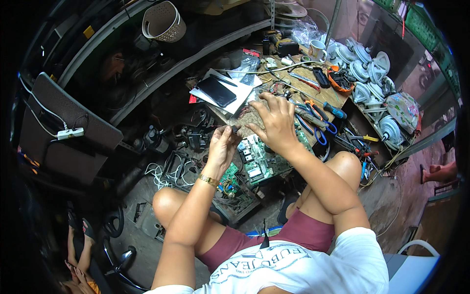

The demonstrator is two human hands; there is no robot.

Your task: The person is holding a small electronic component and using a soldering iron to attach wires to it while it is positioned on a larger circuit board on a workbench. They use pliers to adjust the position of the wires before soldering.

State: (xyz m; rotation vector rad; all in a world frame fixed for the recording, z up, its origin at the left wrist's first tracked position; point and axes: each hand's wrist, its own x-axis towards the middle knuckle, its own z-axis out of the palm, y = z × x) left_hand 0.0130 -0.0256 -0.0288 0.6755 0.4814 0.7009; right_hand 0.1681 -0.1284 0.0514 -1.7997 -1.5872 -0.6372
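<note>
My left hand (223, 147), with a gold watch on the wrist, pinches a small dark part (236, 128) between thumb and fingertips. What kind of part it is I cannot make out. Close to its right, my right hand (277, 122) is open, fingers spread and bent, palm down over the bench. Below both hands lies a green circuit board (253, 159) crowded with components, partly covered by my right forearm. A second, smaller circuit board (229, 181) is lower, between my knees. Beyond my hands, a black phone (217, 92) rests on white paper (244, 88).
Blue-handled scissors (320, 136), a blue screwdriver (335, 110) and pliers lie right of my right hand. An orange bowl (341, 81) of small parts, a mug (317, 50) and white fan-like parts (377, 68) stand farther back. White cables (169, 171) lie at left. Other people's legs show at both sides.
</note>
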